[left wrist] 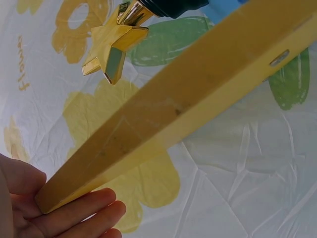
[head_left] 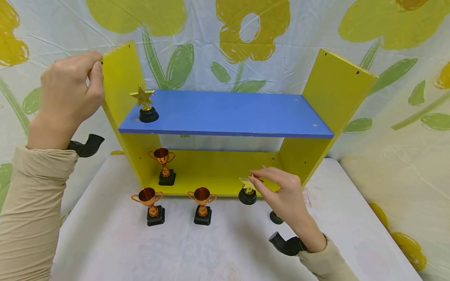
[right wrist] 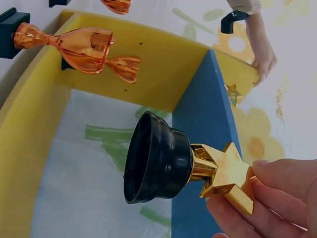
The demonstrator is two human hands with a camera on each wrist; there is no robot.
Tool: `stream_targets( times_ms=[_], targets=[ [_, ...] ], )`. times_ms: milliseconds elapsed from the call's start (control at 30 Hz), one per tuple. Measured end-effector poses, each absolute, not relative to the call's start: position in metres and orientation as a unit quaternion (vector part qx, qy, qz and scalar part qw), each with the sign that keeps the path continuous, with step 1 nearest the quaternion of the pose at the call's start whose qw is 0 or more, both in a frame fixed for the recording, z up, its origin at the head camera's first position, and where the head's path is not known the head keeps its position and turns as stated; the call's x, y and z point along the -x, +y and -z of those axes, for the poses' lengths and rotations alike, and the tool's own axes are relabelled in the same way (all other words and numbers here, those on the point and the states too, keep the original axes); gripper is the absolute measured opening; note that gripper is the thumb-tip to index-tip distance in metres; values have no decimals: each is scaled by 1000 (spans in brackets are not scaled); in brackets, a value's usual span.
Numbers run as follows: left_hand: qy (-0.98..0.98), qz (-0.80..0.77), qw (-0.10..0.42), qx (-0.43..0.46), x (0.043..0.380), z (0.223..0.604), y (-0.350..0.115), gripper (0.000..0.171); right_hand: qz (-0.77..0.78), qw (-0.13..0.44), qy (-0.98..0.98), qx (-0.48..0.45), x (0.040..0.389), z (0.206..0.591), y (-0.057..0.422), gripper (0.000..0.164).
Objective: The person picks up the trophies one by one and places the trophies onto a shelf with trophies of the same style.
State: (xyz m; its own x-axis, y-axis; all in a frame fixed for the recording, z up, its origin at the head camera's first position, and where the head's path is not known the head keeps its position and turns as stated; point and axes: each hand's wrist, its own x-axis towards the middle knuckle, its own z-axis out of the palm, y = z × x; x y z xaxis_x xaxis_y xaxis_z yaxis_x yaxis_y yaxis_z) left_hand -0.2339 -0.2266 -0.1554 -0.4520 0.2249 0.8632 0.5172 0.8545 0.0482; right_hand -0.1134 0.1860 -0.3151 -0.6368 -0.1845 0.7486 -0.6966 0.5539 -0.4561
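Observation:
My left hand (head_left: pixel 72 88) grips the top front corner of the yellow side panel (left wrist: pixel 163 114) of a blue and yellow shelf, thumb on one face and fingers on the other. With thumb and fingertips, my right hand (head_left: pixel 286 191) pinches a gold star trophy (right wrist: pixel 225 171) by its star. This trophy's round black base (head_left: pixel 247 196) hangs down in front of the lower shelf board (head_left: pixel 218 168). Another gold star trophy (head_left: pixel 142 97) stands at the left end of the blue shelf board (head_left: pixel 225 113). A bronze cup trophy (head_left: pixel 163 156) stands at the left of the lower board.
Two more bronze cups, a left one (head_left: pixel 147 197) and a middle one (head_left: pixel 202 197), stand on the white tabletop (head_left: pixel 197 257) before the shelf. A black round base (head_left: pixel 276 217) shows partly behind my right hand. Flower-printed cloth (head_left: pixel 207 47) hangs behind.

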Motion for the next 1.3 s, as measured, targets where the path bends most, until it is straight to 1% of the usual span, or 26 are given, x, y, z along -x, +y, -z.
stream_targets(
  times_ms=[333,600,767,967,1300],
  targets=[
    [-838,155,473,222,235,156,-226,29,-387,334,-812,-280,117,306,182,21],
    [-837,158,475,219,234,156,-225,29,-373,348,-806,-301,122,298,180,23],
    [-839,161,473,215,233,156,-224,31,-378,344,-805,-301,124,292,179,22],
    [-838,161,474,219,233,156,-224,30,-387,331,-808,-296,124,287,177,21],
    [-839,163,473,215,232,155,-225,33,-383,336,-806,-302,127,278,174,20]
  ],
)
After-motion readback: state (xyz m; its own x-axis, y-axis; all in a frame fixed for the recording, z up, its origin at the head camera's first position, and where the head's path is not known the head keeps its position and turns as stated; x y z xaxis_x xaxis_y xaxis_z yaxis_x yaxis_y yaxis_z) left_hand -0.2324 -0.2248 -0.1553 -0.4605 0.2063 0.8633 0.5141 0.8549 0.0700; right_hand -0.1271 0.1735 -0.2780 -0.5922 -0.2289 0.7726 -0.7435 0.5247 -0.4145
